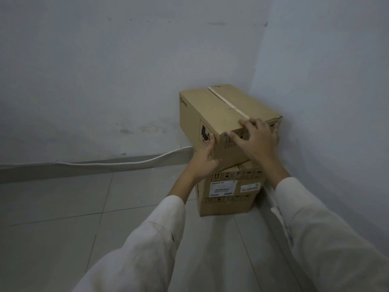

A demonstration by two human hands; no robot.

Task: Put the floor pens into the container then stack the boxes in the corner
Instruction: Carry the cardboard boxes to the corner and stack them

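Two brown cardboard boxes stand stacked in the room's corner. The upper box (221,110), sealed with tape along its top, rests on the lower box (227,192), which carries white labels on its near face. The upper one sits turned a little and overhangs to the left. My left hand (205,158) presses against the upper box's lower left near corner, thumb on the left face. My right hand (255,140) lies spread over its near top edge, fingers curled onto the top. No pens or container are in view.
Pale walls meet at the corner (255,76) right behind the boxes. A white cable (117,162) runs along the grey skirting on the left wall. Grey floor tiles (63,218) stretch out to the left and in front.
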